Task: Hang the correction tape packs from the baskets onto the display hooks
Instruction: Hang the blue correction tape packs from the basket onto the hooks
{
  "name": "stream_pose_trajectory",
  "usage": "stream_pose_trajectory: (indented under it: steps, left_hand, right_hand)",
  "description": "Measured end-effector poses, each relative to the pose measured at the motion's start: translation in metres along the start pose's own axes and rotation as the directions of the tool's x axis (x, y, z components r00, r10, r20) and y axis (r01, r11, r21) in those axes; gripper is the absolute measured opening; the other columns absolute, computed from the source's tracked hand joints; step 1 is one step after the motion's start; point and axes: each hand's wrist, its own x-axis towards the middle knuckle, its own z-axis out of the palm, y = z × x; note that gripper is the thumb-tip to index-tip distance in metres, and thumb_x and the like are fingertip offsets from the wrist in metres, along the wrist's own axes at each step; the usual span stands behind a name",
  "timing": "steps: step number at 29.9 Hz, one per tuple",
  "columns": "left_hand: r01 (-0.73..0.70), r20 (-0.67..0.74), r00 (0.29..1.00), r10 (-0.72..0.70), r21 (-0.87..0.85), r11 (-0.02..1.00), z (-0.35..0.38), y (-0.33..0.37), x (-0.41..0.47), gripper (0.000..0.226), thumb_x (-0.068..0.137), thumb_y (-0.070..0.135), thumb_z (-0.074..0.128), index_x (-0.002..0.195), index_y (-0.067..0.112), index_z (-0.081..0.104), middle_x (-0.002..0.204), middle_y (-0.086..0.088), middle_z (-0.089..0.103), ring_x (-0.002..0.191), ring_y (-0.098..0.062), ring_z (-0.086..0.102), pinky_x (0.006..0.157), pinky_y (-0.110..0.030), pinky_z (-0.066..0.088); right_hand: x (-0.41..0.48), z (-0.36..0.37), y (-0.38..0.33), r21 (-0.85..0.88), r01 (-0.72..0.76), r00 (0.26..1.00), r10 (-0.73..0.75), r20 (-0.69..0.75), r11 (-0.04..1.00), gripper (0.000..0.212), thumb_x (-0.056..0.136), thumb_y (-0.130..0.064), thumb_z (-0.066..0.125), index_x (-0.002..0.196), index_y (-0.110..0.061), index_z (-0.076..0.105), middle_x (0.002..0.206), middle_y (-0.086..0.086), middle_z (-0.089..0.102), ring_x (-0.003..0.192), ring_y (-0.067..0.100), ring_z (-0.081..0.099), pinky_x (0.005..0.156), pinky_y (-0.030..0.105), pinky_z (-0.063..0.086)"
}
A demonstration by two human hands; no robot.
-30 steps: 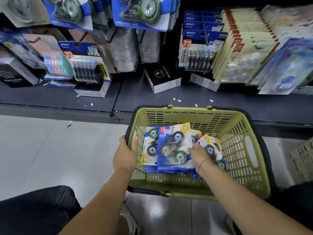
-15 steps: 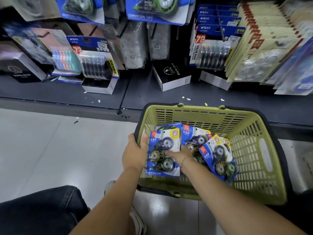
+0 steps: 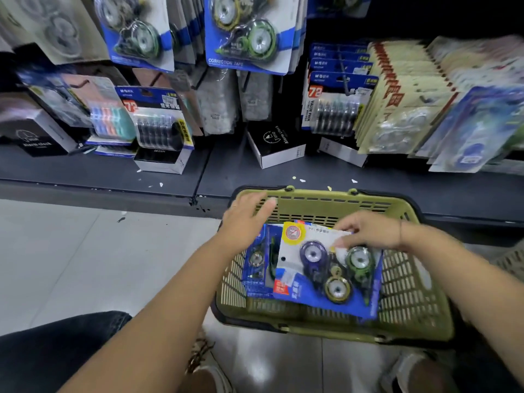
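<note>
A dark shelf (image 3: 85,171) runs across the upper half of the frame, with pale floor tiles (image 3: 71,251) at lower left. At lower centre-right stands an olive-green slatted basket (image 3: 411,293) with a black handle lying round its rim. At top centre, hanging packs (image 3: 246,32) with blue cards read "CORRECTION TAPE". Right of centre hang blue-topped packs (image 3: 337,106) marked "72" and "VALUE PACK"; a similar "72" pack (image 3: 156,120) sits at centre left.

Over the basket's middle, a correction tape pack (image 3: 326,270) is held tilted; it is a blue-and-white card with purple, green and yellow dispensers. More packs (image 3: 258,262) lie in the basket to its left, one reading "CORRECTION TAPE". The right hand (image 3: 365,231) pinches the tilted pack's upper edge between thumb and curled fingers. The left hand (image 3: 243,219) is at the basket's far-left corner, fingers straight and spread, holding nothing; whether it touches the rim I cannot tell.

A black box (image 3: 276,146) on the shelf reads "Time Alarm clock".
</note>
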Motion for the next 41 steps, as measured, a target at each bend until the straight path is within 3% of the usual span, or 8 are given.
stream_pose_trajectory:
  steps: [4,8,12,18,25,29,35,41]
  left_hand:
    - [0.099,0.461,0.887,-0.013,-0.162,0.982,-0.016,0.036,-0.011,0.046,0.104,0.058,0.031,0.117,0.033,0.066,0.117,0.017,0.066,0.095,0.014,0.061,0.087,-0.017,0.045]
    - [0.249,0.574,0.819,0.029,-0.400,0.882,-0.019,0.044,-0.020,0.038,0.106,0.037,0.041,0.120,0.013,0.068,0.121,-0.007,0.072,0.110,-0.017,0.065,0.104,-0.037,0.048]
    - [0.261,0.617,0.782,0.089,-0.455,0.852,-0.012,0.043,-0.024,0.032,0.102,0.008,0.052,0.088,0.022,0.077,0.088,0.008,0.077,0.080,-0.003,0.069,0.076,-0.020,0.054]
    - [0.398,0.512,0.857,-0.056,-0.590,0.703,-0.008,0.035,-0.033,0.022,0.104,0.007,0.050,0.109,0.009,0.070,0.091,-0.003,0.078,0.079,-0.012,0.073,0.068,-0.026,0.060]
    - [0.307,0.284,0.950,-0.129,-0.780,0.545,-0.017,0.033,-0.032,0.029,0.104,-0.002,0.045,0.120,0.015,0.062,0.104,-0.002,0.078,0.089,-0.016,0.075,0.071,-0.030,0.063]
    - [0.281,0.326,0.945,-0.033,-0.754,0.594,-0.008,0.038,-0.039,0.033,0.103,0.003,0.050,0.129,0.022,0.057,0.111,0.000,0.077,0.095,-0.017,0.075,0.078,-0.037,0.061]
    - [0.386,0.370,0.922,-0.113,-0.852,0.354,-0.004,0.037,-0.032,0.063,0.069,0.058,0.068,0.118,0.019,0.073,0.116,-0.010,0.075,0.104,-0.027,0.072,0.092,-0.045,0.055]
    - [0.314,0.211,0.946,-0.248,-0.787,0.531,-0.001,0.018,-0.021,0.022,0.079,0.025,0.080,0.098,0.016,0.072,0.093,-0.006,0.079,0.076,-0.021,0.075,0.071,-0.031,0.062]
  right_hand:
    - [-0.029,-0.044,-0.026,0.018,0.077,0.990,-0.079,0.119,0.997,0.026,0.080,-0.026,0.071,0.096,-0.006,0.074,0.086,-0.006,0.073,0.077,0.005,0.062,0.071,0.020,0.050]
    - [-0.045,-0.065,-0.022,0.199,0.099,0.995,-0.092,-0.043,0.975,0.038,0.071,-0.027,0.074,0.096,0.002,0.071,0.085,0.008,0.072,0.073,0.013,0.064,0.065,0.024,0.052]
    - [-0.050,-0.061,-0.019,0.418,0.126,0.987,-0.073,-0.140,0.900,0.022,0.073,-0.016,0.070,0.090,-0.003,0.072,0.082,0.010,0.074,0.066,0.012,0.067,0.060,0.022,0.056]
    - [-0.045,-0.054,-0.011,0.676,0.212,0.843,0.218,-0.492,0.706,0.012,0.095,-0.011,0.055,0.096,-0.003,0.063,0.070,0.008,0.070,0.060,0.017,0.065,0.063,0.032,0.056]
    - [-0.034,-0.025,-0.017,0.873,0.146,0.866,0.365,-0.340,0.466,0.017,0.103,-0.007,0.040,0.100,-0.004,0.058,0.071,0.010,0.071,0.059,0.020,0.069,0.052,0.036,0.057]
    - [-0.017,0.008,-0.038,0.777,0.170,0.883,0.256,-0.393,0.606,0.022,0.103,-0.004,0.039,0.116,0.003,0.055,0.098,0.017,0.068,0.075,0.025,0.064,0.070,0.037,0.055]
    - [-0.007,0.035,-0.052,0.513,0.198,0.817,0.148,-0.558,0.835,0.010,0.099,-0.011,0.052,0.108,-0.010,0.057,0.099,0.010,0.070,0.086,0.022,0.067,0.081,0.038,0.055]
    - [0.014,0.035,-0.013,0.440,0.061,0.870,0.168,-0.464,0.896,0.032,0.093,-0.039,0.060,0.115,-0.016,0.054,0.113,0.008,0.068,0.095,0.016,0.067,0.085,0.036,0.056]
